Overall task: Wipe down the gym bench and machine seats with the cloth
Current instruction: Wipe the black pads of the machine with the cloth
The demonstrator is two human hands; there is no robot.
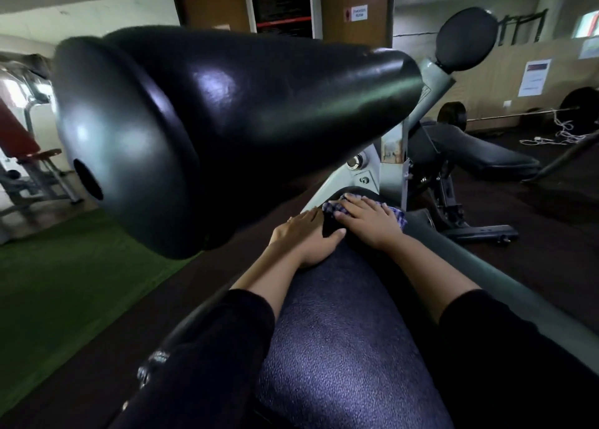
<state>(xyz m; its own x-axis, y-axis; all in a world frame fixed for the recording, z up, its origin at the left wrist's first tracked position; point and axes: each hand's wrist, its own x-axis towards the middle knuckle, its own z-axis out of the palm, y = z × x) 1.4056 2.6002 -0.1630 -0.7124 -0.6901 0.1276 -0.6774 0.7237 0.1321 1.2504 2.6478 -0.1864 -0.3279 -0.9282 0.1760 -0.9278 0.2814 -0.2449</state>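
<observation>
A long black textured bench pad (340, 347) runs from the bottom of the view toward the machine frame. At its far end lies a blue-and-white checked cloth (397, 213), mostly covered by my right hand (369, 219), which presses flat on it with straight fingers. My left hand (306, 234) rests flat on the pad's left edge beside the cloth, fingers extended and the thumb across the pad. Both forearms wear dark sleeves.
A large black roller pad (201, 130) hangs close above the left of the bench. The grey machine frame (392, 166) stands behind the hands. Another black bench (479, 153) and a barbell (518, 114) are at right. Green turf (64, 266) lies at left.
</observation>
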